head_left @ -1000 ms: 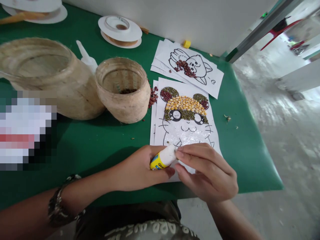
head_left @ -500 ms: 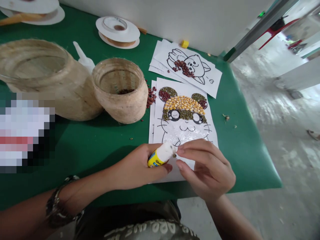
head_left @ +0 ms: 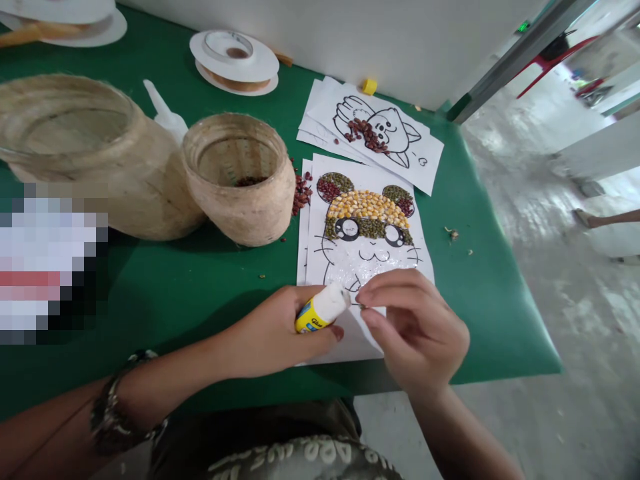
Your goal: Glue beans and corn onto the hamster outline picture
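My left hand (head_left: 280,333) is wrapped round a yellow and white glue bottle (head_left: 321,311), tilted with its white end up and to the right. Close to that end, the thumb and fingers of my right hand (head_left: 423,333) pinch a tiny greenish bean (head_left: 363,307). Both hands are over the lower part of a hamster drawing (head_left: 373,257). Yellow corn kernels (head_left: 367,205) cover its forehead, green beans (head_left: 373,229) lie in a band by the eyes, and red and green beans fill the ears. The white lower face looks wet and shiny.
A small woven pot (head_left: 240,207) with dark beans inside stands left of the drawing, beside a larger pot (head_left: 145,180). Loose red beans (head_left: 301,193) lie between pot and paper. Another drawing (head_left: 400,127) and a ribbon spool (head_left: 235,63) are farther back on the green table (head_left: 210,267).
My right hand's fingers have closed into a pinch and drawn slightly away from the bottle's white end. The small bean has moved from beside that end to between the fingertips.
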A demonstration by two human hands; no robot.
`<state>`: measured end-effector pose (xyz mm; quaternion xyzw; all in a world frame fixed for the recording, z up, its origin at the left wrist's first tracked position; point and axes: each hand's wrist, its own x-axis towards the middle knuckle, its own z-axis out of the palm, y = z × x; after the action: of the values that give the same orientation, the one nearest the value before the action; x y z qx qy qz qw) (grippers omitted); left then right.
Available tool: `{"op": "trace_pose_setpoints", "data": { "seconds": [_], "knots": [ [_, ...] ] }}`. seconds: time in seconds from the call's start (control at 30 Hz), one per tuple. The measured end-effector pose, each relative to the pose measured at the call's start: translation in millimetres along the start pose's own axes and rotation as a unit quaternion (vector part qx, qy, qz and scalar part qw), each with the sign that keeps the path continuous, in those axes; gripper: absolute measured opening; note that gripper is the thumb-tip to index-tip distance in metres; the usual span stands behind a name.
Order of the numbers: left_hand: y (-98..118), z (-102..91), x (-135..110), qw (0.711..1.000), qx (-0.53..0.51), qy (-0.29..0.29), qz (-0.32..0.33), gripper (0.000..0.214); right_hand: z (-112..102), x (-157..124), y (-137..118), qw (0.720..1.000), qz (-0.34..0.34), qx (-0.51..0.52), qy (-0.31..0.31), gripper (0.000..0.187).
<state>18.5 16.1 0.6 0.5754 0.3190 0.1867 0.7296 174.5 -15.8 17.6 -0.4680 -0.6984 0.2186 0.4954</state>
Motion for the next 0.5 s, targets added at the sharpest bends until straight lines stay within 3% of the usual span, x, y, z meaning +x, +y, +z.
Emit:
{"op": "trace_pose_setpoints", "data": {
  "seconds": [0.07, 0.13, 0.2, 0.27, 0.37, 0.43, 0.5],
  "knots": [
    [0, -0.4, 0, 1.000, -0.001, -0.006, 0.009, 0.013, 1, -1, 4, 0.986, 0.100, 0.131, 0.009, 0.011],
    [0, -0.6, 1, 1.000, 0.005, -0.012, 0.013, 0.016, 2, -2, 8, 0.953, 0.177, 0.246, 0.005, 0.007],
    [0, -0.8, 0, 1.000, 0.014, -0.014, 0.013, 0.017, 1, -2, 10, 0.926, 0.219, 0.306, -0.007, 0.005],
    [0, -0.8, 0, 1.000, 0.020, -0.014, 0.011, 0.017, -4, -2, 12, 0.920, 0.230, 0.316, -0.009, 0.005],
    [1, 0.0, 0, 0.999, 0.030, -0.018, -0.002, 0.019, -25, 2, 18, 0.949, 0.208, 0.234, 0.027, 0.003],
    [1, 1.1, 0, 0.999, 0.039, -0.014, -0.015, 0.020, -45, 6, 28, 0.974, 0.188, 0.099, 0.083, 0.005],
    [1, 2.6, 0, 0.999, 0.045, -0.006, -0.027, 0.019, -65, 11, 42, 0.971, 0.188, -0.035, 0.141, 0.007]
  ]
}}
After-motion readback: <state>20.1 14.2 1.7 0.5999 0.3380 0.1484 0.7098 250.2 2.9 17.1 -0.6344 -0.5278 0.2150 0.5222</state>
